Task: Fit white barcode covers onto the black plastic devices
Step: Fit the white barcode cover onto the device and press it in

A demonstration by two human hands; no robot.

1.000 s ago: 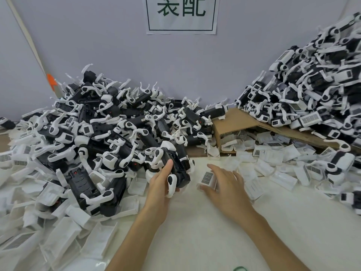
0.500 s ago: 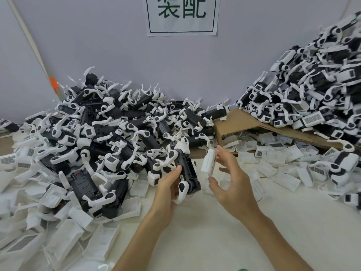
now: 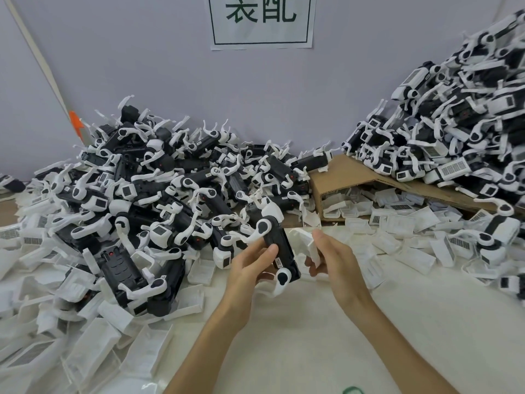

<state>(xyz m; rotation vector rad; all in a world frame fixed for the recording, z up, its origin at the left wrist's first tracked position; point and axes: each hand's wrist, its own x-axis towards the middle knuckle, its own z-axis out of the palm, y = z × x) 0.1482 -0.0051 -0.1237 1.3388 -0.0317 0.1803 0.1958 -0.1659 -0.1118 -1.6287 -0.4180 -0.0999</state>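
A black device [image 3: 279, 253] is gripped in the left hand [image 3: 248, 270]. It is lifted above the tabletop [image 3: 312, 345] and held roughly upright with a slight tilt. The thumb is laid across its front face and the other fingers are curled behind it. White hinged arms are seen at its upper and lower ends, and a small label is stuck on its lower part.

A white cover [image 3: 304, 241] is pinched in the right hand [image 3: 339, 261] between the thumb and the curled fingers. The cover is held just beside the right edge of the device and is not yet seated on it. Whether the two are touching cannot be told.

To the left of the left hand and beyond it, a heap of black devices [image 3: 147, 194] with white arms is piled against the wall [image 3: 170, 66]. Loose white covers [image 3: 397, 226] are scattered on the tabletop to the right of the right hand, some with barcode labels showing. More are spread around the foot of the heap, left of the left hand.

Beyond the right hand, a cardboard sheet [image 3: 349, 174] is propped at a slope, with covers lying under it. Further right, a taller heap of covered devices [image 3: 454, 143] is stacked on the cardboard, and barcodes are shown on several of them. A paper sign [image 3: 262, 21] with green characters is fixed to the wall above both hands.
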